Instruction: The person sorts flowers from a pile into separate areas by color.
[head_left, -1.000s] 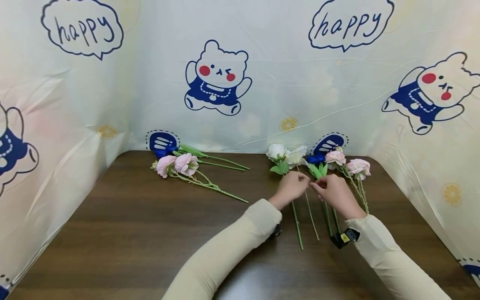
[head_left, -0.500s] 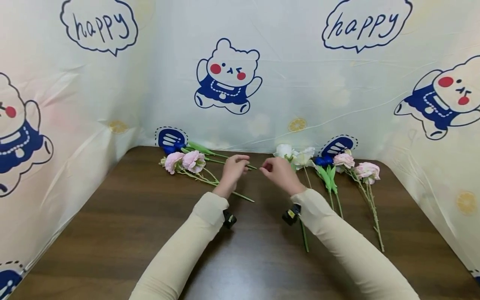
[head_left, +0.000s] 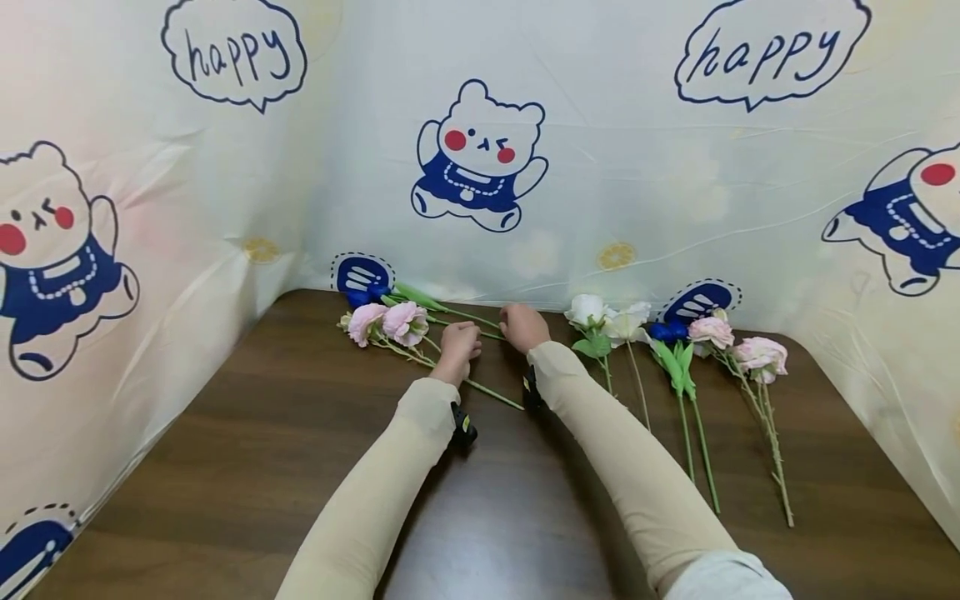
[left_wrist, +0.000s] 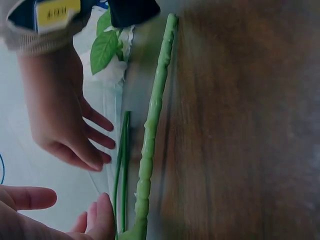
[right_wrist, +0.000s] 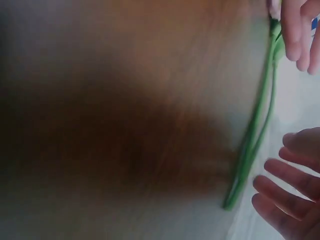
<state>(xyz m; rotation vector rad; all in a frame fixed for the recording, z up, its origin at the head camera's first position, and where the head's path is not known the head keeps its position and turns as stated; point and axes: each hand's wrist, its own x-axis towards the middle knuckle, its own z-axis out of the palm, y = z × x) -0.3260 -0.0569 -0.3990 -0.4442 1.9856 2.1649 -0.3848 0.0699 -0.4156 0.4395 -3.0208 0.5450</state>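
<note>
Two blue artificial tulips [head_left: 367, 295] lie at the back left of the table, their thin green stems [right_wrist: 255, 120] pointing right. Just in front are two pink artificial flowers [head_left: 406, 322] on a knobbly green stem [left_wrist: 150, 130]. My left hand [head_left: 457, 348] hovers over that stem with its fingers loose, close to the tulip stems. At the stem ends, my right hand [head_left: 525, 327] has its fingers spread apart beside them, as the right wrist view shows. Neither hand holds anything. Part of the pink flowers' stem is hidden behind the left hand in the head view.
To the right on the brown table [head_left: 315, 467] lie white flowers [head_left: 587, 311], more blue tulips [head_left: 667, 332] and more pink flowers [head_left: 761, 357], stems toward the front. A printed cloth [head_left: 480, 250] hangs close behind the table's back edge.
Both hands have left the right-hand flowers and moved left to the tulip stems. My right hand has kept moving left, nearing the left one. The camera view has turned slightly left.
</note>
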